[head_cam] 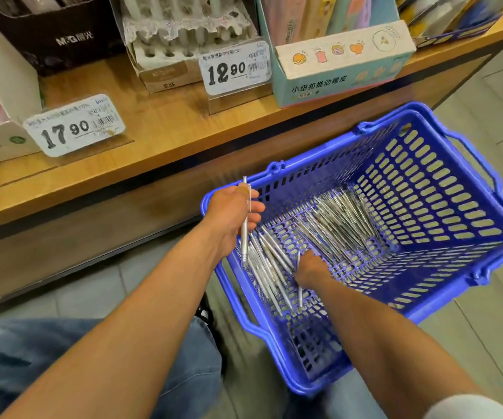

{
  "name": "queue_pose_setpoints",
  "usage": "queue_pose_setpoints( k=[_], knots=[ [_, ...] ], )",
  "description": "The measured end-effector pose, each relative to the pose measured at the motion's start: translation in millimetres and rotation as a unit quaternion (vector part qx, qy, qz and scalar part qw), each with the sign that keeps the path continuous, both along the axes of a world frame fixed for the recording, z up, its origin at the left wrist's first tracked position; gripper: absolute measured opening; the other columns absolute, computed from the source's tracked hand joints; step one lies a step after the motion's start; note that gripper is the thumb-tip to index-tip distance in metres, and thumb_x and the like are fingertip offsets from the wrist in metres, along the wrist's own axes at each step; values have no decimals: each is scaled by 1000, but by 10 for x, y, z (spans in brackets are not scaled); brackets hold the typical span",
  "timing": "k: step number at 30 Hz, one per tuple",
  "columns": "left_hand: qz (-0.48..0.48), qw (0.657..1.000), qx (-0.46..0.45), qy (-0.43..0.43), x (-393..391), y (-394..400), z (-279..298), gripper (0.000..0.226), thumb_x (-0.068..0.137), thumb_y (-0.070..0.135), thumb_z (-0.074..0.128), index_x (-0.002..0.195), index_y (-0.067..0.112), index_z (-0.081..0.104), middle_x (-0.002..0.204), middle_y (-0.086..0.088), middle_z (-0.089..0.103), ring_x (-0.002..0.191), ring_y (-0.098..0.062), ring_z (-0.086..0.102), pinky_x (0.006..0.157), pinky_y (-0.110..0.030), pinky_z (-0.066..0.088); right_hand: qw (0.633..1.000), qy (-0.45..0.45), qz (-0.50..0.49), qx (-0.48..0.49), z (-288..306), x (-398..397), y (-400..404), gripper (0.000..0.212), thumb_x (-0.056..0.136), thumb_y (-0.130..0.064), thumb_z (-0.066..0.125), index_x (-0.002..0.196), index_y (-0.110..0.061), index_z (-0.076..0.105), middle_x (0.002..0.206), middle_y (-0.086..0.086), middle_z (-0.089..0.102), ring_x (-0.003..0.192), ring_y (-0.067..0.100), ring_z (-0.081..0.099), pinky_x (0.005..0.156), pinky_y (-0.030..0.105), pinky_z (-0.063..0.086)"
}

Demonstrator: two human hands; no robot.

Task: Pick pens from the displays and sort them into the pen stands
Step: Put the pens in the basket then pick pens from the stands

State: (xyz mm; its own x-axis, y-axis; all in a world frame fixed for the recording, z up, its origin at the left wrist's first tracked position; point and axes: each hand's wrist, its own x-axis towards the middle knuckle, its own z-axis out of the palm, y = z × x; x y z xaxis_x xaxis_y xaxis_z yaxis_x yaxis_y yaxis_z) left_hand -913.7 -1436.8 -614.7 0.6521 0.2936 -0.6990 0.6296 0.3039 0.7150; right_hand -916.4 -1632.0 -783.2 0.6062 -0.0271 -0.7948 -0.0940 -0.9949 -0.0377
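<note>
Pens, slim, silvery-clear plastic, lying in two loose heaps on the floor of the blue slotted plastic shopping basket [443,189]: near heap [267,267] toward 7 o'clock of the basket floor, far heap [342,219] near the centre. Both heaps running long axis from roughly 5 to 11 o'clock, tips hard to tell apart in the blur.

Held upright in the left hand [232,216] at the basket's 9 o'clock rim: a single silvery pen [245,234], possibly with a second against it, long axis near vertical, clicker end toward 12 o'clock, writing tip down toward 6. Gripped between thumb and curled fingers around the upper barrel.

Right hand [310,269] plunged among the near heap, fingers curled down around another thin pen [299,282] standing almost upright at 6 o'clock of the palm; exact finger lay blurred.

Likely troubles: smooth barrels slipping through a loose grip while more get added; a tip dropping through a floor slot and snagging on lift; neighbouring pens dragged up and scattered out of the heap; mixed types gathered together, spoiling the sort. White pen stand with empty holes [165,46] waiting on the wooden shelf [165,128] at 11 o'clock, beside the white price card [235,69].
</note>
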Motion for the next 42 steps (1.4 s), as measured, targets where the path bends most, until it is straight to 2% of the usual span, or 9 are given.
queue_pose_setpoints(
  k=[5,10,14,18,26,28,33,38,42],
  knots=[
    [-9,1000,2,5,-17,11,28,28,105,27,42,95,11,62,67,-4,64,41,-7,52,42,-19,44,1000,-2,-19,-11,-107,-25,3,76,98,-16,52,151,5,1,145,22,40,126,36,49,92,40,47],
    [-8,1000,9,14,-12,-4,59,29,106,28,41,94,12,62,67,-3,64,45,-10,46,44,-22,39,981,-76,-167,68,189,164,69,56,92,-21,63,134,2,34,102,13,61,82,27,63,53,28,45],
    [-6,1000,16,13,-11,-1,51,31,105,33,44,93,12,64,65,-1,63,46,-10,42,44,-22,36,915,-112,-275,274,792,320,110,13,93,-16,61,98,-12,49,81,5,57,64,17,55,59,33,53],
    [-35,999,14,3,-15,-49,54,30,101,40,52,102,12,61,72,-2,63,52,-12,40,47,-24,35,824,-79,-278,488,1446,206,229,9,90,-7,63,98,-7,58,78,4,61,65,15,59,65,28,53],
    [4,999,-45,-19,-8,-54,59,28,101,32,54,83,11,56,54,0,52,46,-14,45,47,-25,40,764,-28,-263,588,1437,37,556,14,87,-18,69,91,-7,62,76,9,70,62,18,65,58,26,52],
    [9,999,-47,-17,-7,-39,40,30,102,35,52,85,10,56,47,4,50,41,-10,43,42,-22,39,781,-22,-287,555,1164,171,474,15,91,-23,65,90,-8,62,77,6,70,61,17,65,57,26,50],
    [7,993,-113,-15,-4,-47,82,33,100,42,52,90,11,53,45,4,43,35,-8,41,36,-19,38,971,-112,-77,198,226,329,283,20,94,-19,59,107,-4,59,101,3,61,96,29,63,76,29,46],
    [-4,991,-136,-11,-47,4,101,19,97,29,61,94,11,57,58,0,49,44,-8,43,40,-20,42,995,-65,72,33,-226,190,259,52,98,-14,46,146,-4,29,130,18,54,111,35,58,80,39,51],
    [10,991,-130,-2,-56,29,76,10,99,3,54,92,6,61,66,-5,53,49,-9,44,43,-18,43,989,-87,119,-6,-289,159,255,56,98,-15,47,147,-1,24,131,16,53,111,32,58,71,34,47]
  ],
)
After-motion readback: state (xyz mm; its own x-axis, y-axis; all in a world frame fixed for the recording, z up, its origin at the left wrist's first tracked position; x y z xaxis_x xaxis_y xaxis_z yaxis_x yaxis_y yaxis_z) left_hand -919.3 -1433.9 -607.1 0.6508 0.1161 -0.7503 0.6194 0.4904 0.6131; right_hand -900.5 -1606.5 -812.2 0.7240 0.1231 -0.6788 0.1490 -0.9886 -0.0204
